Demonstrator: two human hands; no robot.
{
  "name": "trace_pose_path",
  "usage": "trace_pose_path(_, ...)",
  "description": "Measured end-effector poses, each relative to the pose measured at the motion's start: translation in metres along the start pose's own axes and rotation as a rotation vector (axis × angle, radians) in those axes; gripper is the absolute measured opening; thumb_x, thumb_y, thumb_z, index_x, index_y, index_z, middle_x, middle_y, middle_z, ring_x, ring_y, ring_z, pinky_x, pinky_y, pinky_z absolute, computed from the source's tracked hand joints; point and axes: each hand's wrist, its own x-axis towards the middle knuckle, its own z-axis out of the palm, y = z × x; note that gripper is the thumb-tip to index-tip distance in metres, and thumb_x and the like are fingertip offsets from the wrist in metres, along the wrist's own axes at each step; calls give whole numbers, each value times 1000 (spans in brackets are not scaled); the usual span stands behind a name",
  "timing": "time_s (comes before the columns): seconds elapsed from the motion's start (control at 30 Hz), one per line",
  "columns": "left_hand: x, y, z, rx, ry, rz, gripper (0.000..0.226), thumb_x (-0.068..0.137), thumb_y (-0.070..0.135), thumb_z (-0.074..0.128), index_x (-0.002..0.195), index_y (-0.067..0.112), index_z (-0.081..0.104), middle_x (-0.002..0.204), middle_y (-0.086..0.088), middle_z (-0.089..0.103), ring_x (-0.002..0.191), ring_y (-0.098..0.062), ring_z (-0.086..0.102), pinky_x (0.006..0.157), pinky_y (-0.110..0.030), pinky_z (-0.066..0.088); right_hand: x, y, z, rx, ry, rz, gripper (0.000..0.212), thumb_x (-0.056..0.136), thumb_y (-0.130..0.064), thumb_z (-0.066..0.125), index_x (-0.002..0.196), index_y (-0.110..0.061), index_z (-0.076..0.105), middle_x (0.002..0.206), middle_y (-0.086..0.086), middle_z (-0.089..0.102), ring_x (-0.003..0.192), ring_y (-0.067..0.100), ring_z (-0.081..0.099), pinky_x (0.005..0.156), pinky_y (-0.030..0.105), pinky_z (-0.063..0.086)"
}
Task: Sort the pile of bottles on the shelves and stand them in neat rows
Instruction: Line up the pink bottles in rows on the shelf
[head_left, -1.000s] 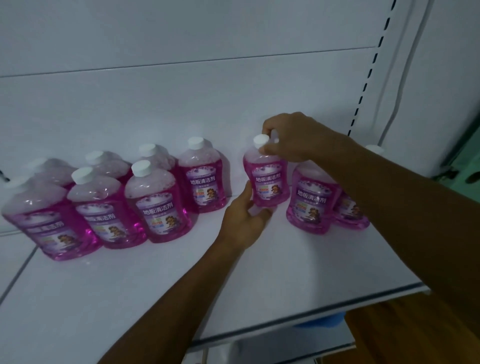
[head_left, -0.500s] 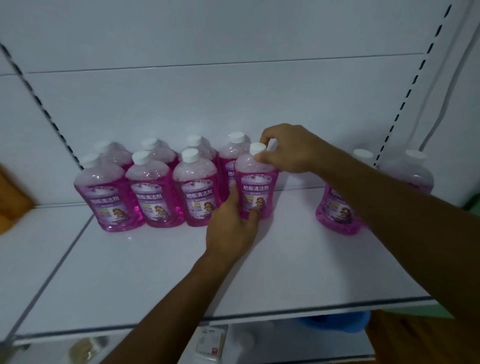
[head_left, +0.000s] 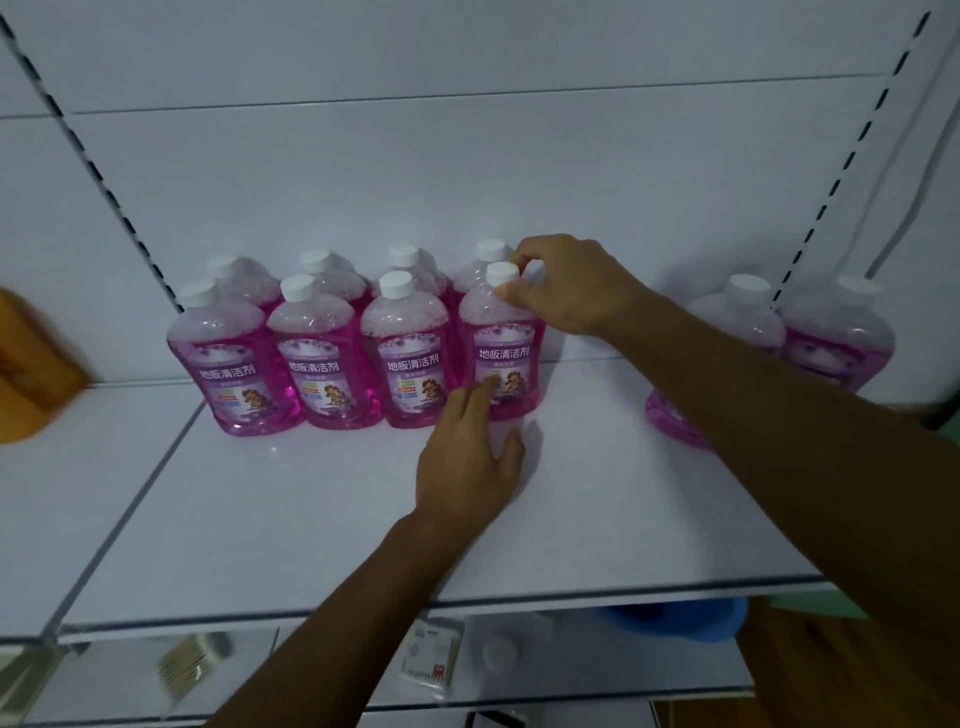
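As the pink bottle (head_left: 501, 358) joins the shelf's (head_left: 311, 519) front row, your right hand (head_left: 569, 283) pinches its cap and your left hand (head_left: 470, 457) touches its label, fingers straight; liquid-filled, likely heavy and slick, best gripped by its neck

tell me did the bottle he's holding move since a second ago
Yes. The held bottle went left along the shelf, from a gap apart to closing the front row as its fourth bottle.
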Motion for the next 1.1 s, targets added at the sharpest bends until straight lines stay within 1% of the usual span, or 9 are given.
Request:
trace_pose_path(0.1, -1, 3, 4, -19, -66, 31, 53, 86, 28, 61, 135, 10, 49, 128, -5, 58, 114, -21, 55, 90, -20, 38, -6, 6, 4, -5, 25, 20, 37, 83, -52, 65, 105, -23, 59, 98, 0, 63, 94, 22, 61, 80, 32, 48)
trace_pose_path(0.23, 6, 19, 16, -115, -183, 61, 51, 90, 29, 63, 135, 11, 48, 129, -3, 58, 114, -18, 55, 92, -19, 37, -26, 19, -11, 14, 90, 30, 58, 80, -56, 66, 124, -19, 54, 118, 8, 64, 103, 24, 62, 91, 40, 51)
trace_pose_path(0.37, 16, 46, 37, -228, -298, 63, 58, 91, 34, 61, 142, 16, 40, 135, 1, 54, 111, -7, 51, 91, -19, 37, -47, 41, -53, -125, 203, 4, 58, 81, -50, 68, 128, -19, 52, 122, 10, 62, 110, 27, 59, 93, 44, 50)
trace_pose_path(0.47, 22, 65, 55, -336, -422, 36, 61, 91, 32, 61, 145, 20, 34, 139, 3, 49, 109, -4, 48, 88, -18, 38, -64, 61, -84, -281, 126, 78, 59, 84, -47, 67, 132, -20, 48, 127, 7, 58, 113, 25, 56, 95, 40, 46)
trace_pose_path(0.6, 28, 83, 73, -511, -502, -24, 56, 92, 26, 62, 141, 30, 37, 130, 13, 47, 108, -10, 54, 83, -18, 44, -83, 81, -97, -317, -17, 156, 64, 82, -44, 70, 134, -15, 46, 130, 8, 55, 110, 22, 53, 87, 30, 42)
trace_pose_path(0.73, 32, 89, 88, -588, -504, -22, 45, 91, 22, 64, 127, 42, 46, 118, 24, 56, 101, -10, 61, 83, -18, 51, -92, 91, -92, -344, -85, 210, 76, 76, -29, 79, 138, -15, 36, 109, 7, 54, 89, 21, 51, 70, 29, 41)
trace_pose_path(0.83, 33, 87, 94, -601, -493, -34, 44, 90, 25, 66, 128, 38, 49, 121, 20, 58, 101, -12, 62, 85, -27, 54, -91, 98, -86, -339, -22, 164, 63, 78, -16, 76, 129, -16, 40, 105, 11, 59, 84, 24, 57, 65, 32, 47)
trace_pose_path(0.97, 32, 84, 88, -600, -448, -46, 42, 91, 17, 64, 120, 42, 45, 109, 32, 52, 94, 6, 57, 75, -5, 47, -79, 98, -79, -253, 24, 89, 61, 77, -6, 75, 127, -19, 44, 107, 11, 61, 86, 25, 59, 68, 34, 52)
trace_pose_path(1.1, 37, 69, 81, -611, -439, -102, 50, 93, 18, 61, 129, 43, 36, 115, 29, 49, 96, 17, 50, 71, 3, 41, -55, 96, -67, -188, 12, -8, 52, 78, -5, 72, 122, -19, 47, 107, 10, 62, 85, 24, 56, 69, 33, 49)
